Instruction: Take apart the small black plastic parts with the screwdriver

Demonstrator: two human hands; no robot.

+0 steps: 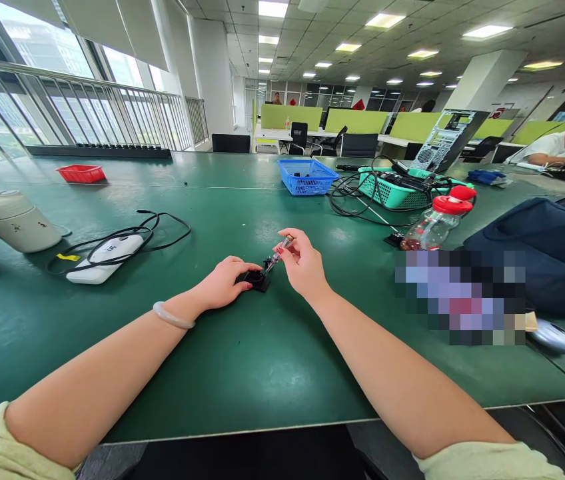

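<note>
Near the middle of the green table, my left hand grips a small black part from its left side and keeps it on the tabletop. My right hand pinches a small screwdriver with a clear handle and a gold-coloured end cap. The screwdriver leans, its shaft running down to the left toward the black part. Whether its tip sits in a screw is too small to tell. Fingers cover some of the black part.
A white power bank with a black cable lies left, near a white kettle-like jug. Behind are a red tray, a blue basket and a green basket with cables. A red-lidded jar and dark bag stand right.
</note>
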